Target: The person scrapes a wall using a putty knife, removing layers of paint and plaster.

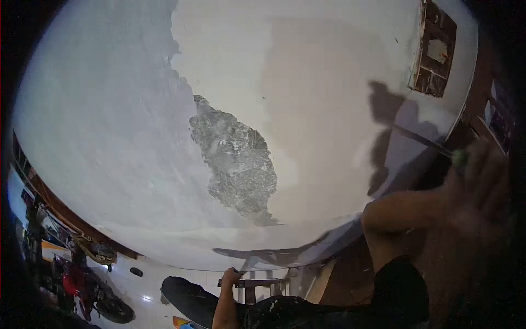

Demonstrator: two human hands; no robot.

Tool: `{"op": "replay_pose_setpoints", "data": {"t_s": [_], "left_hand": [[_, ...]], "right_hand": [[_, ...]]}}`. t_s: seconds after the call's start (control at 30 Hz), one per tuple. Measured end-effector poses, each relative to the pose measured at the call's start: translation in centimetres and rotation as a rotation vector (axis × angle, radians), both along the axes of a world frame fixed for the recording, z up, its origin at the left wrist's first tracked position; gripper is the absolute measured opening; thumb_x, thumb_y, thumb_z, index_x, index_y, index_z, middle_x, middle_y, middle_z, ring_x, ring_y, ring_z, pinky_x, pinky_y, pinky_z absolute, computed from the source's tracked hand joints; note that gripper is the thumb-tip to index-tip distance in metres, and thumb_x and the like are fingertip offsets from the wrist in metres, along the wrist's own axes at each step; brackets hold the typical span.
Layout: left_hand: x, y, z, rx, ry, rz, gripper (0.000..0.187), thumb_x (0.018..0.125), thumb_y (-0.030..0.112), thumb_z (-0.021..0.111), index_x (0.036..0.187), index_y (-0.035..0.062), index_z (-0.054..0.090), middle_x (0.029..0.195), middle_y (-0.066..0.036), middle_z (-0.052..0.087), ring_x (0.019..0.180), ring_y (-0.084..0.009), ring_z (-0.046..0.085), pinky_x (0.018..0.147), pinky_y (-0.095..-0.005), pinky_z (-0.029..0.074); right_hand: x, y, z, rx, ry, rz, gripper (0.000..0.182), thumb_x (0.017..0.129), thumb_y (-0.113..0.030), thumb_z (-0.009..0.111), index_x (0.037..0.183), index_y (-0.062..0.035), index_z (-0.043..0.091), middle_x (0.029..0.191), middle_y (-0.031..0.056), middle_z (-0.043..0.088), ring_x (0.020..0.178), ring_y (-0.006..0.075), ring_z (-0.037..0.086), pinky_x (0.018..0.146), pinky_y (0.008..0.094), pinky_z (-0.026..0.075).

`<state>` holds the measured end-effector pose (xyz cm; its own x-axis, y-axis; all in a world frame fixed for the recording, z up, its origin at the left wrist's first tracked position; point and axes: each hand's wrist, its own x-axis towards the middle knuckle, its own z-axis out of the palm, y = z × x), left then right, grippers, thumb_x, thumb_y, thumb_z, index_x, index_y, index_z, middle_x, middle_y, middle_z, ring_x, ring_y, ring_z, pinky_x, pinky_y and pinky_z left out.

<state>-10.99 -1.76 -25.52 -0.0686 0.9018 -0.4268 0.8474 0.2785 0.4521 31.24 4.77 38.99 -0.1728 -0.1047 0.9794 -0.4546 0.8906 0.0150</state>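
Your right hand [474,194] is reaching up at the frame's right, blurred, fingers wrapping a green-handled tool [438,147] whose blade is pointing toward the ceiling [329,82]. Your left hand [231,276] is gripping a wooden frame [263,283] down below, fingers curling shut around it.

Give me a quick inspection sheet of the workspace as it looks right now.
Surface: plastered ceiling, smooth whitish coat on one side, greyer coat on the other, one rough bare patch between them.
Job's things: thin-handled tool at the right hand, blurred; its shadow falls on the ceiling.
Clutter: open recess in the ceiling's corner.
Hands: right hand raised and blurred, seemingly closed on the tool; left hand low, gripping a wooden frame.
Cables: nothing seen.
Surroundings: motorcycle on the tiled floor below; dark edges.
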Motion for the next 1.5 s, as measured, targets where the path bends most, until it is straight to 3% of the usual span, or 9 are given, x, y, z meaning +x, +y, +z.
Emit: {"op": "replay_pose_setpoints", "data": {"t_s": [0.2,0.37,0.53,0.77,0.87,1.0,1.2,1.4,1.5], "left_hand": [[0.1,0.8,-1.4,-0.125,-0.067,0.254,0.051,0.067,0.044,0.068,0.095,0.0013,0.064,0.098,-0.021,0.063,0.096,-0.0352,0.06,0.083,-0.0428,0.048],[0.3,0.3,-0.1,-0.178,-0.099,0.141,0.051,0.065,0.043,0.071,0.093,0.0007,0.064,0.096,-0.021,0.064,0.095,-0.0325,0.061,0.083,-0.0413,0.048],[0.9,0.7,0.8,-0.142,-0.1,0.309,0.048,0.063,0.039,0.073,0.089,-0.0004,0.065,0.089,-0.021,0.065,0.088,-0.0333,0.063,0.078,-0.0402,0.05],[0.4,0.7,-0.8,-0.11,-0.068,0.238,0.044,0.065,0.038,0.071,0.086,-0.0006,0.065,0.091,-0.021,0.065,0.089,-0.0331,0.063,0.079,-0.0409,0.05],[0.2,0.5,-1.7,-0.066,-0.107,0.306,0.045,0.066,0.037,0.07,0.087,-0.0016,0.065,0.091,-0.02,0.065,0.088,-0.0345,0.063,0.079,-0.0415,0.05],[0.5,0.2,-0.3,-0.053,-0.108,0.285,0.046,0.065,0.038,0.069,0.09,-0.0012,0.064,0.095,-0.021,0.064,0.093,-0.0342,0.061,0.081,-0.0405,0.049],[-0.4,1.0,-3.2,-0.083,-0.048,0.239,0.046,0.065,0.042,0.07,0.087,0.0015,0.066,0.092,-0.021,0.064,0.092,-0.0338,0.061,0.083,-0.042,0.048],[-0.1,0.9,-3.6,-0.005,0.051,0.253,0.044,0.065,0.042,0.072,0.082,0.0021,0.067,0.08,-0.018,0.066,0.083,-0.0305,0.064,0.077,-0.0391,0.051],[-0.4,1.5,-3.3,-0.184,-0.045,0.237,0.05,0.07,0.04,0.067,0.097,-0.0018,0.062,0.099,-0.022,0.063,0.1,-0.0343,0.059,0.086,-0.0418,0.047]], "right_hand": [[-1.8,0.0,-1.5,-0.075,0.341,-0.182,0.018,0.084,-0.022,0.058,0.073,-0.0089,0.052,0.061,0.0019,0.049,0.049,0.0181,0.043,0.047,0.0287,0.036],[-5.9,4.0,-5.9,-0.29,0.391,-0.894,0.017,0.085,-0.017,0.055,0.071,-0.0074,0.054,0.061,0.0038,0.052,0.052,0.0209,0.049,0.048,0.03,0.039],[-4.6,-1.1,-4.0,-0.322,0.287,-0.27,0.025,0.089,-0.01,0.041,0.065,-0.0101,0.044,0.055,0.0021,0.041,0.047,0.012,0.037,0.044,0.0258,0.032],[-2.7,-4.1,0.5,-0.132,0.033,-0.14,0.032,0.092,-0.011,0.033,0.06,-0.0159,0.033,0.053,-0.0004,0.032,0.045,0.0075,0.024,0.044,0.0247,0.024],[-4.5,-2.8,-1.9,-0.256,0.346,-0.261,0.03,0.091,-0.012,0.035,0.062,-0.0151,0.036,0.054,0.0011,0.034,0.044,0.0089,0.026,0.048,0.0244,0.028],[-9.0,0.5,-6.8,-0.55,0.373,-1.013,0.014,0.085,-0.016,0.049,0.075,-0.0078,0.044,0.055,0.0031,0.038,0.045,0.0135,0.034,0.046,0.029,0.032],[-5.2,-1.0,-6.6,-0.37,0.385,-0.012,0.019,0.089,-0.016,0.043,0.07,-0.0105,0.04,0.058,0.0025,0.037,0.052,0.0115,0.035,0.048,0.0254,0.033],[-3.9,-3.3,-1.3,-0.213,0.326,-0.092,0.014,0.083,-0.014,0.054,0.083,-0.0061,0.043,0.076,0.0074,0.042,0.067,0.013,0.041,0.058,0.0276,0.038],[-5.9,-1.0,-3.7,-0.349,0.529,-0.306,0.02,0.08,-0.014,0.059,0.09,-0.0038,0.045,0.085,0.0099,0.045,0.074,0.0137,0.044,0.062,0.0287,0.041]]}}
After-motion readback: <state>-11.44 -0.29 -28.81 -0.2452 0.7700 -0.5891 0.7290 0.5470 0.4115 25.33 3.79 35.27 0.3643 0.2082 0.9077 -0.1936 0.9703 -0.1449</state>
